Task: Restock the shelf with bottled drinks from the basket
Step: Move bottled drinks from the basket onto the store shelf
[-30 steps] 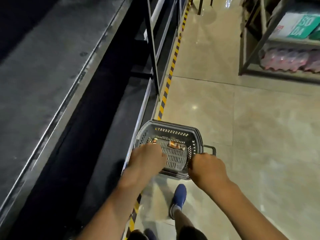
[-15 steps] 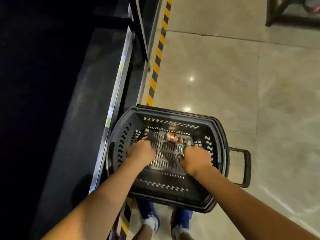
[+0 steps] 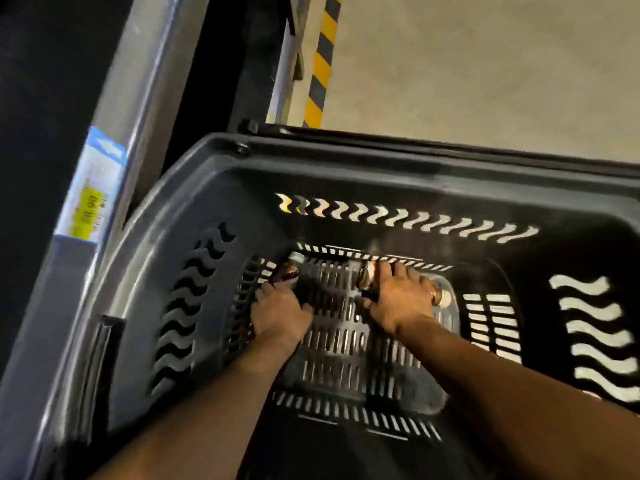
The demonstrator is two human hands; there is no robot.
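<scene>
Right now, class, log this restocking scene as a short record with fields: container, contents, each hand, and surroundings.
container: black plastic basket, slotted walls and floor
contents: small bottles lying on the basket floor; one at far left, at least one under the right hand, exact count unclear from blur
left hand: inside basket, reaching the left bottle; grip unclear
right hand: laid over a bottle; grip unclear
surroundings: shelf edge with price label at left; striped floor tape beyond
</scene>
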